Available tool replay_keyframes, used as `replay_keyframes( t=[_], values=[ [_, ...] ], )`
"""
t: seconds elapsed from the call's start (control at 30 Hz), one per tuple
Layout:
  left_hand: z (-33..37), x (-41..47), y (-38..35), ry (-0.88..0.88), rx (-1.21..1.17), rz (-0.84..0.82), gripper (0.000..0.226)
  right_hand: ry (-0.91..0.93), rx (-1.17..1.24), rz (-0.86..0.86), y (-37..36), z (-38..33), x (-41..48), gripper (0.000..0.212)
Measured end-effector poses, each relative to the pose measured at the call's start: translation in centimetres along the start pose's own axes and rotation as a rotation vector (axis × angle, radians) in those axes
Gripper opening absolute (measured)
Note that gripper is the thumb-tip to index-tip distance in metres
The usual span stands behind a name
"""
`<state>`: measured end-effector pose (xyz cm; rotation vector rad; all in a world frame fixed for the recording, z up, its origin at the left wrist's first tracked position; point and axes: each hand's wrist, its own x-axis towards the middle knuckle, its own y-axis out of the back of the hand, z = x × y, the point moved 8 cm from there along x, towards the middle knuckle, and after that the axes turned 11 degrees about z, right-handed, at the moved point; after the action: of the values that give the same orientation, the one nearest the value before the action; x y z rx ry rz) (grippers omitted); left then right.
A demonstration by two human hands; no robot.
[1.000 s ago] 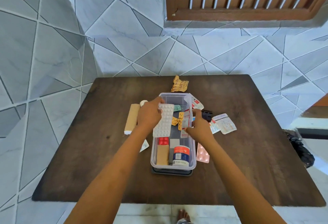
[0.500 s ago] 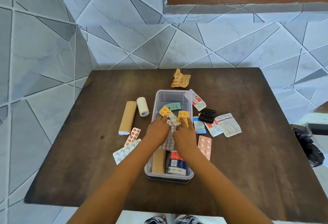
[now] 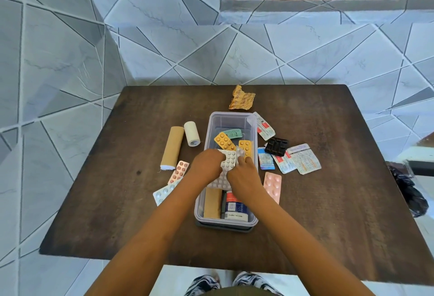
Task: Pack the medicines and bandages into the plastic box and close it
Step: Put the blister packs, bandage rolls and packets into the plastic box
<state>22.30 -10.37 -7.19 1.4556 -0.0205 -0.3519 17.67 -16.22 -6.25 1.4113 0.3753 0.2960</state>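
A clear plastic box (image 3: pixel 231 120) stands open in the middle of the brown table (image 3: pixel 105 201). Inside lie orange blister strips (image 3: pixel 224 141), a green strip (image 3: pixel 232 133), a tan bandage (image 3: pixel 212 204) and a medicine bottle (image 3: pixel 234 208). My left hand (image 3: pixel 206 163) and my right hand (image 3: pixel 244 178) both grip a large white blister sheet (image 3: pixel 226 164) over the box's middle. A tan bandage roll (image 3: pixel 172 146) and a white roll (image 3: pixel 191 133) lie left of the box.
Left of the box lie a copper strip (image 3: pixel 179 171) and a white strip (image 3: pixel 163 193). On the right are a pink strip (image 3: pixel 272 185), a black strip (image 3: pixel 276 146), several printed sachets (image 3: pixel 303 158) and, behind, a crumpled gold strip (image 3: pixel 242 98). A dark lid (image 3: pixel 225 227) sits under the box.
Both hands have drawn the white blister sheet toward the near half of the box and pressed it lower. The camera has tilted down, so the two bandage rolls are now uncovered.
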Motion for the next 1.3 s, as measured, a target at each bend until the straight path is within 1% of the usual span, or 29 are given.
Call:
replay_keyframes(
  t=[0.07,0.13,0.2,0.27,0.3,0.33,0.4,0.47,0.53,0.6,0.67,0.73,0.8,0.83,0.93,1.0,1.03,1.07,1.13,1.2,1.23,1.27,1.3],
  values=[
    [-0.2,-0.6,1.1,0.006,-0.085,0.062,0.037,0.007,0.033,0.007,0.1,0.0,-0.1,0.028],
    [-1.2,-1.7,3.1,0.040,-0.223,0.191,0.035,-0.015,0.117,0.071,0.8,0.4,-0.5,0.031],
    [-3.6,-3.0,4.6,0.146,-0.332,0.312,0.027,-0.103,0.279,0.183,1.6,1.6,-1.6,0.033],
    [-6.5,-4.3,5.2,0.257,-0.362,0.376,0.021,-0.241,0.439,0.353,2.2,3.7,-3.3,0.031],
    [-7.7,-4.8,5.2,0.295,-0.334,0.365,0.021,-0.336,0.500,0.437,2.2,4.9,-4.4,0.030],
    [-8.6,-5.1,4.7,0.321,-0.283,0.319,0.020,-0.443,0.560,0.498,1.9,6.1,-5.5,0.028],
    [-9.8,-5.9,2.8,0.355,-0.166,0.164,0.023,-0.657,0.674,0.548,0.6,7.6,-7.2,0.025],
    [-10.2,-6.7,0.2,0.352,-0.090,0.023,0.035,-0.823,0.744,0.496,-1.3,8.3,-8.2,0.028],
    [-10.2,-7.1,-2.3,0.324,-0.091,-0.046,0.054,-0.934,0.729,0.351,-3.3,8.6,-8.8,0.034],
    [-10.2,-7.3,-3.8,0.319,-0.105,-0.039,0.070,-1.015,0.671,0.166,-5.4,8.6,-9.7,0.051],
    [-10.4,-7.4,-4.4,0.336,-0.115,0.000,0.076,-1.070,0.651,0.035,-6.8,8.3,-10.4,0.069],
    [-10.4,-7.3,-4.5,0.325,-0.112,0.029,0.077,-1.100,0.644,0.000,-7.2,8.2,-10.6,0.075],
    [-10.6,-7.4,-4.4,0.323,-0.125,0.034,0.077,-1.132,0.683,0.002,-7.3,8.2,-10.5,0.073],
    [-10.6,-7.5,-4.2,0.335,-0.135,0.040,0.070,-1.155,0.726,0.008,-7.2,8.2,-10.5,0.069],
    [-10.4,-7.5,-2.9,0.378,-0.199,0.121,0.039,-1.195,0.777,0.026,-7.0,8.7,-10.5,0.050],
    [-10.3,-7.5,-1.2,0.409,-0.271,0.202,0.033,-1.225,0.789,0.079,-6.4,9.2,-10.9,0.030],
    [-10.2,-7.4,0.1,0.410,-0.303,0.248,0.032,-1.233,0.803,0.122,-5.9,9.6,-11.1,0.026],
    [-10.1,-7.2,1.4,0.398,-0.346,0.294,0.031,-1.224,0.813,0.172,-5.1,10.0,-11.1,0.026],
    [-8.9,-6.3,4.3,0.340,-0.478,0.381,0.028,-1.175,0.868,0.325,-2.5,10.9,-10.7,0.029],
    [-6.9,-5.2,6.6,0.270,-0.590,0.419,0.027,-1.070,0.995,0.485,0.5,11.1,-9.6,0.033],
    [-5.7,-4.6,7.1,0.242,-0.628,0.417,0.028,-1.009,1.041,0.512,1.6,10.9,-8.7,0.035],
    [-4.6,-4.0,7.5,0.212,-0.658,0.407,0.030,-0.948,1.065,0.505,2.6,10.5,-7.7,0.034],
    [-3.5,-3.3,7.5,0.184,-0.670,0.387,0.035,-0.889,1.068,0.454,3.0,9.9,-6.4,0.032]
  ],
)
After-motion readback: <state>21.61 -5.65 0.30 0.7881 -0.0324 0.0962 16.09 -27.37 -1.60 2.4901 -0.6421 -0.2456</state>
